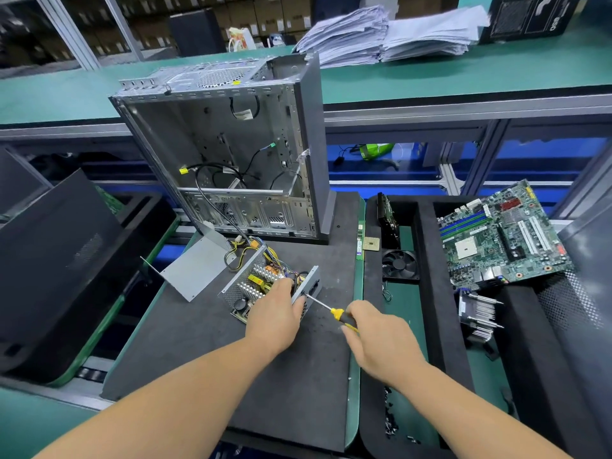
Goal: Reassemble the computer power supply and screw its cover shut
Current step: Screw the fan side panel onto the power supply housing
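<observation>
One open power supply [265, 286], one loose cover [195, 266], one screwdriver [331, 311], one motherboard [503, 236], two paper stacks [390, 34]

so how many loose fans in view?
1: a black fan stands in the foam tray right of the power supply, near the motherboard. Others may be hidden behind parts.

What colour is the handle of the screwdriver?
Yellow and black; the head view shows the screwdriver handle in the right hand.
</observation>
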